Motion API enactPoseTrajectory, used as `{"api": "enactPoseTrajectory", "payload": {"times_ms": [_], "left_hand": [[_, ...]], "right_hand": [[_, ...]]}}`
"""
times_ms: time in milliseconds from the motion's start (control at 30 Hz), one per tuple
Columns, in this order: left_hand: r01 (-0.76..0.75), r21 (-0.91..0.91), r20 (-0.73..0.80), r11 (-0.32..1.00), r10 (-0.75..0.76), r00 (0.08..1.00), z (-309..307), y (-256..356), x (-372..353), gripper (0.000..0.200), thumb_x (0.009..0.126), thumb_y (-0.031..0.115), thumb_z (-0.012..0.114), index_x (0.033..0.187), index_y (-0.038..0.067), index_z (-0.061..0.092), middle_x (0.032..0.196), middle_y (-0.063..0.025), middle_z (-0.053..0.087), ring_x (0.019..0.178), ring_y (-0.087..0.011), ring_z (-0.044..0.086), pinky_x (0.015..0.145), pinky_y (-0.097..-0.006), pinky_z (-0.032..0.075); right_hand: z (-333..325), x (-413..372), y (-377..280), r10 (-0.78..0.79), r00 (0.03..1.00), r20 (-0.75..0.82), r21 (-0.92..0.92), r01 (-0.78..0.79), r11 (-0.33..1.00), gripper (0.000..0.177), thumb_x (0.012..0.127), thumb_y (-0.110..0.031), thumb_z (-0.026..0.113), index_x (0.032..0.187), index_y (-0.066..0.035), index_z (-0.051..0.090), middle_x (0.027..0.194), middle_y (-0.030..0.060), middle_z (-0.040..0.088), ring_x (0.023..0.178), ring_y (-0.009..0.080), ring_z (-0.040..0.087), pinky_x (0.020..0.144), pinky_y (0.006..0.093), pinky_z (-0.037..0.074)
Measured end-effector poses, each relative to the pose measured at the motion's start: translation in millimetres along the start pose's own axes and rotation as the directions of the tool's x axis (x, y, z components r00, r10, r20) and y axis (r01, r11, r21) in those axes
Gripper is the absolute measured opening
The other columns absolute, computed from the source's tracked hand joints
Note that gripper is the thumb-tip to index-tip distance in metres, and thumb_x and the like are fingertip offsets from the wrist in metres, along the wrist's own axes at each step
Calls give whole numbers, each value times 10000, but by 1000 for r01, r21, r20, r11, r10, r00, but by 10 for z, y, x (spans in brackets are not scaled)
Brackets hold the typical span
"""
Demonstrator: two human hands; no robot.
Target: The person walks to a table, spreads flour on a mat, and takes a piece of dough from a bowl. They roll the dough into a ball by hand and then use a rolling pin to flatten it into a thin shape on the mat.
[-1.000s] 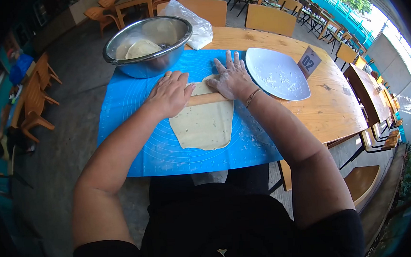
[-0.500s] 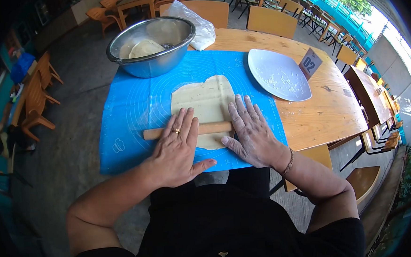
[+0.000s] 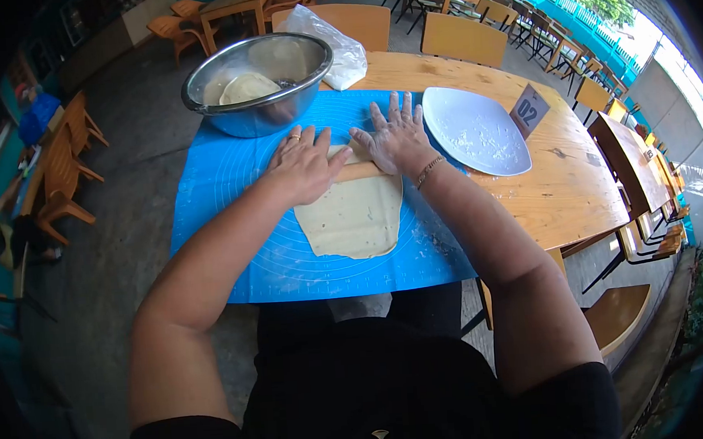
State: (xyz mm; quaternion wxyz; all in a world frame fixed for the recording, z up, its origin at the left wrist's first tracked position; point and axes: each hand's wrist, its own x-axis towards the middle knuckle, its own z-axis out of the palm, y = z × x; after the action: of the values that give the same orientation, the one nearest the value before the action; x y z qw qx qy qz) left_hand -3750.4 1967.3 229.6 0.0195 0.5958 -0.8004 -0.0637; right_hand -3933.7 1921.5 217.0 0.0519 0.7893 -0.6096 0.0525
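A flattened sheet of dough lies on the blue silicone mat. Across its far part rests a wooden rolling pin, its ends covered by my hands. My left hand lies palm down over the pin's left end, fingers stretched forward. Over the right end is my right hand, dusted with flour, its fingers spread. Both palms press on the pin without gripping round it. Dough shows between the hands, beyond the pin.
At the mat's back left stands a steel bowl with a lump of dough inside. Behind it is a clear plastic bag. A floured white plate sits right of the mat, beside a number card on the wooden table.
Both hands have pushed the rolling pin away from me, from the dough's near part to its far part. The near part of the sheet is now uncovered.
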Motion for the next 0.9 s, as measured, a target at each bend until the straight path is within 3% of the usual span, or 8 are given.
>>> {"api": "enactPoseTrajectory", "payload": {"times_ms": [67,200,367,500,633,700,833,900], "left_hand": [[8,-38,-34,999,-9,999,24,-32,26,752,990,578,232,1500,25,257,1545,-259,213,1448,-415,157,1187,-456,131],[-46,-20,-142,999,43,989,120,-9,-136,763,990,579,239,1495,7,252,1543,-265,209,1453,-416,127,1188,-459,114],[-351,-74,-6,934,351,936,42,143,-840,853,975,566,340,1408,-165,259,1503,-354,188,1442,-449,127,1173,-513,132],[-538,-57,-71,841,534,842,34,252,-1364,897,954,572,400,1358,-219,277,1477,-395,181,1430,-466,149,1165,-507,165],[-496,38,-99,868,497,862,141,199,-1075,973,936,657,343,1396,-194,244,1493,-373,180,1432,-466,147,1157,-510,190],[-335,149,-218,931,361,907,196,165,-724,981,935,660,338,1395,-200,234,1494,-369,191,1436,-452,153,1164,-500,176],[-167,131,-228,977,193,954,73,51,-124,901,963,617,320,1418,-158,257,1508,-340,206,1442,-428,161,1173,-480,165],[-87,52,-47,995,90,995,-47,15,59,745,1001,522,318,1439,-82,316,1524,-286,230,1443,-406,166,1176,-464,172]], "right_hand": [[7,32,-5,11,1000,11,-1,-11,1000,840,945,-668,228,1513,-50,252,1566,281,111,1457,456,10,1167,558,59],[-12,-146,-17,-30,999,15,68,29,997,839,945,-667,240,1510,-48,260,1556,288,146,1453,464,38,1166,562,76],[-176,-989,14,-243,968,-60,156,250,956,831,962,-596,338,1465,62,264,1501,348,223,1417,516,140,1158,559,140],[-280,-1528,59,-355,931,-89,147,365,919,818,967,-524,415,1424,136,258,1469,386,241,1398,531,184,1148,563,168],[-177,-1317,33,-362,917,-165,108,382,918,796,966,-504,429,1411,141,289,1468,388,237,1393,533,195,1138,589,159],[-38,-948,5,-255,932,-259,64,280,958,786,966,-553,377,1444,68,313,1495,358,223,1410,521,157,1143,594,125],[104,-170,-2,-144,962,-231,-3,147,989,814,953,-630,297,1484,-13,302,1525,326,195,1434,497,99,1150,588,95],[116,87,7,-16,989,-144,40,22,999,854,936,-679,253,1503,-40,279,1540,315,165,1446,477,70,1153,581,88]]}}
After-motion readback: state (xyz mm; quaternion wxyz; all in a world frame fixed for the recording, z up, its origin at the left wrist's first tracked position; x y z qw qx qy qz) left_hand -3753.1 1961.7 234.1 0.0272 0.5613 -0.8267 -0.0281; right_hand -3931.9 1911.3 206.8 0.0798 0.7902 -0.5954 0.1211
